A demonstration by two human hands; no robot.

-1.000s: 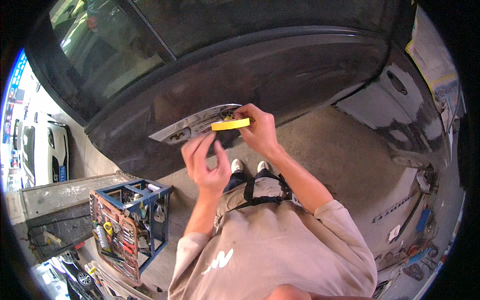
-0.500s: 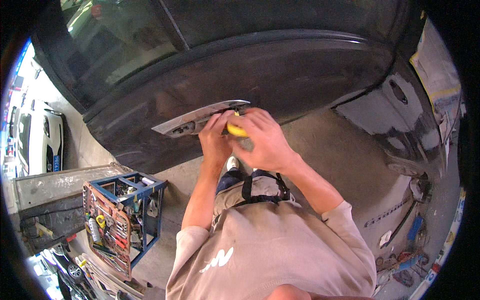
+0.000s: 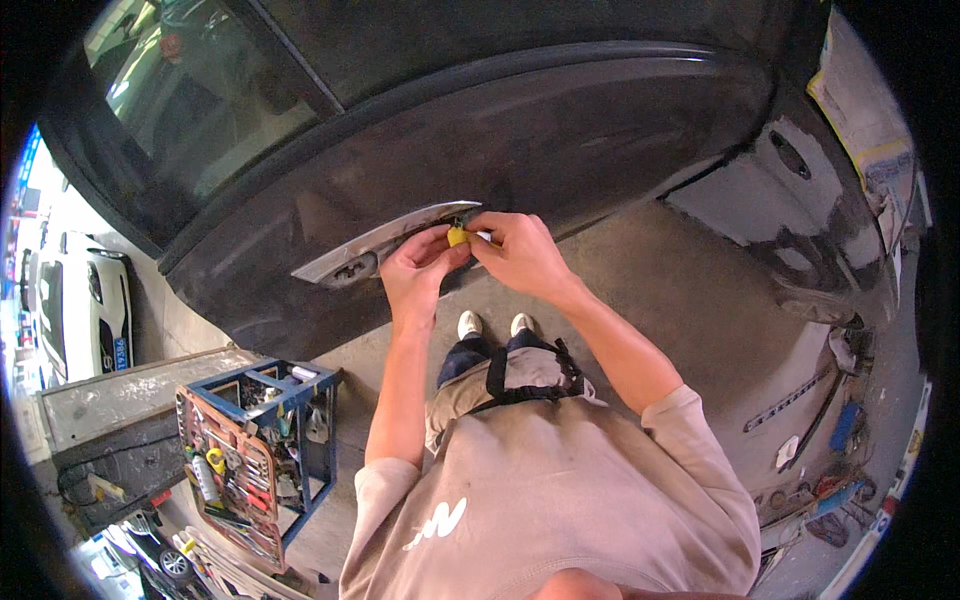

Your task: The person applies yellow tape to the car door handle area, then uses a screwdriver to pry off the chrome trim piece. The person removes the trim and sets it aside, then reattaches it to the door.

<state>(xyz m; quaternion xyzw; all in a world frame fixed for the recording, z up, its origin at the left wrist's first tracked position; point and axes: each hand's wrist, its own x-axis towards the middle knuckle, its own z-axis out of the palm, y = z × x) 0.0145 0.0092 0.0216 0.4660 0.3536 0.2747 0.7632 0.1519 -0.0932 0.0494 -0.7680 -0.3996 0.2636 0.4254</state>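
A dark car door panel (image 3: pixel 400 160) leans across the upper view, with a long silver trim piece (image 3: pixel 345 252) near its lower edge. At the trim's right end, both my hands meet around a small yellow thing (image 3: pixel 457 237) that looks like a roll of tape. My left hand (image 3: pixel 412 278) pinches it from the left, fingers closed. My right hand (image 3: pixel 525 258) is closed on it from the right, with a bit of white showing between the fingers. Fingers hide most of the yellow thing.
A blue tool cart (image 3: pixel 325 440) with an open tool case (image 3: pixel 235 470) stands to my left, beside a worn metal bench (image 3: pixel 140 395). A white car (image 3: pixel 80 310) is farther left. At right are a grey-primed car panel (image 3: pixel 750 205) and loose parts (image 3: pixel 835 495) on the floor.
The yellow thing has turned and is now mostly covered by my fingers. My right hand has drawn in closer to the trim's end. The view has shifted slightly.
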